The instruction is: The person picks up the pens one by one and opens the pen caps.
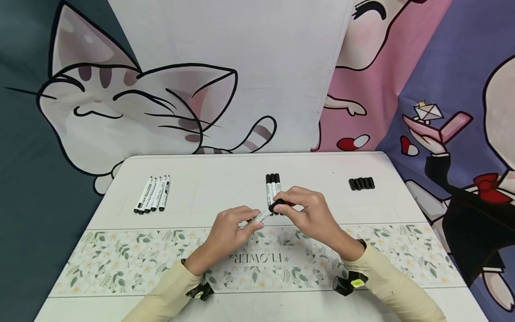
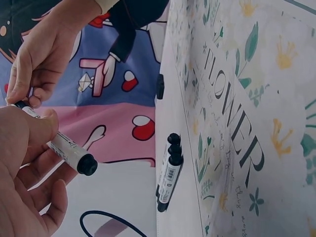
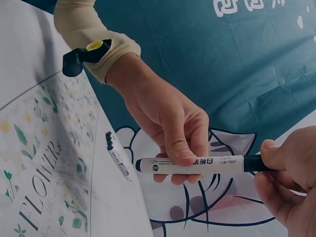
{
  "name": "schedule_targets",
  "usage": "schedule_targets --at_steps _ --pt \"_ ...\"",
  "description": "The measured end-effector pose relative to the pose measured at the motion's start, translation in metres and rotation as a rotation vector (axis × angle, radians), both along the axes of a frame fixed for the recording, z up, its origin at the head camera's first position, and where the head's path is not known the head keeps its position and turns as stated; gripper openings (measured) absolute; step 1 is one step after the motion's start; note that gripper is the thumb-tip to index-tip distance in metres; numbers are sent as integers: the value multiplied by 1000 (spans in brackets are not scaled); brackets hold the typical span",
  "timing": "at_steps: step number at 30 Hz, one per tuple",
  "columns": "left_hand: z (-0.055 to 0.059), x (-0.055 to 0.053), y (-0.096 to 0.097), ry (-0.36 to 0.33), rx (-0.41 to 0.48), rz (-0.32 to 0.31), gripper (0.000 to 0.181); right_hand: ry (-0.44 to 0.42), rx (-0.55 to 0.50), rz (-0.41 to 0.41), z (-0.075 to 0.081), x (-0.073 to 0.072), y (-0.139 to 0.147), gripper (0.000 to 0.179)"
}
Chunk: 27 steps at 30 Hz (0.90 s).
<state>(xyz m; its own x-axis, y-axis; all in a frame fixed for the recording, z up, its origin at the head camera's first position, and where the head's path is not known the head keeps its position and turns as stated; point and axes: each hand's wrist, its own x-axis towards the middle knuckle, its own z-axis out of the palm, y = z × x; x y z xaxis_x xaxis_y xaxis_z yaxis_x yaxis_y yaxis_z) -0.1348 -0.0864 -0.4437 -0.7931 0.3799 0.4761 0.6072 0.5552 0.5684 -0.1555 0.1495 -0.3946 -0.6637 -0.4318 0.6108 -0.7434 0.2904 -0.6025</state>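
Note:
Above the table my left hand [image 1: 230, 227] grips the white barrel of a whiteboard marker [image 3: 197, 166] between thumb and fingers. At the marker's other end, my right hand [image 1: 315, 214] pinches the black cap [image 3: 254, 163] with thumb and index finger. In the right wrist view the cap sits in line with the barrel, right against it. The barrel's black rear end [image 2: 87, 165] points out of the left hand in the left wrist view. Just behind the hands lie three capped markers [image 1: 272, 182] side by side, partly hidden by the right hand.
On the table's left, several uncapped markers [image 1: 153, 194] lie in a row, tips pointing away. A row of several loose black caps [image 1: 361, 184] lies at the right. A floral strip [image 1: 128, 259] crosses the white table. Cartoon-printed cloth [image 1: 257, 53] hangs behind the far edge.

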Motion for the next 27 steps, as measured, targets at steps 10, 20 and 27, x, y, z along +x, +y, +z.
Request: schedule_targets --at_steps 10,20,27 --pt "-3 -2 -2 -12 -1 -8 32 -7 27 2 -3 0 -1 19" --pt "-4 -2 -5 -44 -21 -6 32 -41 65 -11 -5 1 1 13" --pt "-4 -2 -8 -48 -47 -36 31 -33 54 9 -7 1 1 16"
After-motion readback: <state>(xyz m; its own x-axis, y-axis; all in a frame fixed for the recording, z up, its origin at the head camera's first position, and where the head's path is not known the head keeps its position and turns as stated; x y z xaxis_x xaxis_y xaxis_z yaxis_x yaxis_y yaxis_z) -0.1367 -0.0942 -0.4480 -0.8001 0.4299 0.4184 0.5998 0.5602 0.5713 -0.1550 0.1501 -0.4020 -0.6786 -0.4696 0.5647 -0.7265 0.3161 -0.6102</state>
